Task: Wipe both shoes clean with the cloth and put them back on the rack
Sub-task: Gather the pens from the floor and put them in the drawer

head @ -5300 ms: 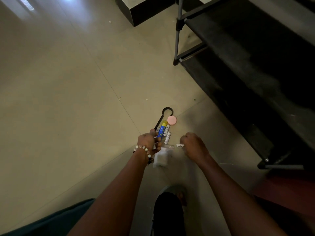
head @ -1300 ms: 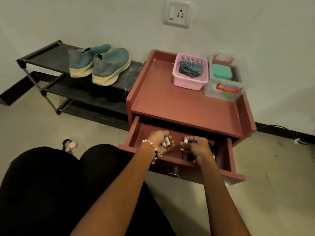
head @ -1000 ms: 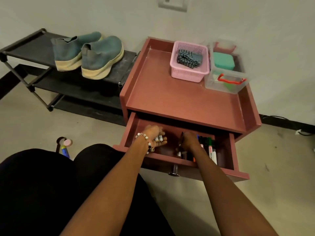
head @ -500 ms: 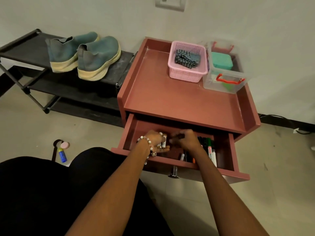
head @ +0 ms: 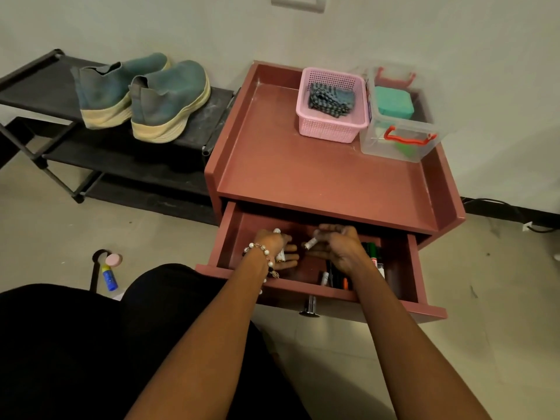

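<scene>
Two blue-green shoes with cream soles, the left shoe (head: 112, 86) and the right shoe (head: 169, 98), stand side by side on the top shelf of the black rack (head: 39, 86). A striped grey cloth (head: 330, 100) lies in the pink basket (head: 330, 128) on the red cabinet. Both hands are inside the open drawer (head: 318, 294), far from the shoes. My left hand (head: 278, 250), with a bead bracelet, holds small white tubes. My right hand (head: 336, 245) pinches one small white tube.
A clear box with red handles (head: 400, 140) holding a green block stands right of the basket. Markers (head: 374, 256) lie in the drawer's right part. A blue tube and pink cap (head: 110, 268) lie on the floor by my knees. A black cable (head: 515, 213) runs along the wall.
Earlier the hands gathered small items off the floor; now they are in the drawer. Over the last second the right hand moved left toward the left hand and took up one white tube.
</scene>
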Available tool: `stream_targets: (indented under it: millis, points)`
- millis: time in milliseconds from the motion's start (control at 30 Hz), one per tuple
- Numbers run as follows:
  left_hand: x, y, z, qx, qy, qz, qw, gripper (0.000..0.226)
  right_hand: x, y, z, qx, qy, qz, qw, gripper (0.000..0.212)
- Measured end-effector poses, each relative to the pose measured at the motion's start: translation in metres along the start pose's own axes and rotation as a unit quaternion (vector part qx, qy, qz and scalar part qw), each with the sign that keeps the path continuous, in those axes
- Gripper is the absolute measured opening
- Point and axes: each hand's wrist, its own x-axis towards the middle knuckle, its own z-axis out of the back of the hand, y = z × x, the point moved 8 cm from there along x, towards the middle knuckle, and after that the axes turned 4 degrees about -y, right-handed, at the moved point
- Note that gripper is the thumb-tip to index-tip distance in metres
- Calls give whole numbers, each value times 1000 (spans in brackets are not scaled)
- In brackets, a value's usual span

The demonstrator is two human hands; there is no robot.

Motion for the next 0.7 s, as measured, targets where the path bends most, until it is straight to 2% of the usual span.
stream_targets:
  millis: [67,100,133,167,200,233,267,333,400,467,533,600,633,667,700]
  points:
    - [1,1,4,-3,-10,7,1000,17,2,-3,1,-2,-4,-7,1000,26]
    - [0,1,5,-2,-12,10,1000,18,3,-3,1,-64,-2,12,998,24]
    - [0,2,5,-1,-14,13,1000,18,4,-3,-1,-174,9,44,984,22]
    - [1,2,6,-2,-15,15,1000,18,3,-4,-7,-309,32,78,947,21]
    - [1,3,7,-3,-17,17,1000,18,1,-7,-14,-439,59,103,890,23]
    - [2,3,7,-4,-18,18,1000,16,-1,-11,-19,-537,79,117,832,25]
    - [1,2,8,-6,-18,17,1000,13,-2,-16,-23,-593,94,124,790,25]
    - [-1,1,7,-15,-19,17,1000,20,-7,-20,-28,-646,110,128,744,20]
    - [-4,0,6,-23,-24,20,999,32,-8,-22,-29,-671,117,128,721,21]
    - [-5,1,4,-34,-23,31,999,38,-7,-23,-27,-676,122,118,717,23]
    - [-6,2,4,-41,-24,40,998,34,-7,-21,-24,-688,118,124,705,24]
    - [-5,1,6,-33,-28,33,999,28,-5,-12,-25,-679,90,181,706,23]
    - [-5,0,6,-30,-27,28,999,27,-7,-1,-27,-645,60,228,727,22]
    - [-4,-1,6,-25,-24,21,999,26,-11,10,-27,-586,25,270,763,21]
    - [-3,-1,6,-17,-21,16,1000,23,-15,19,-25,-499,5,292,816,20]
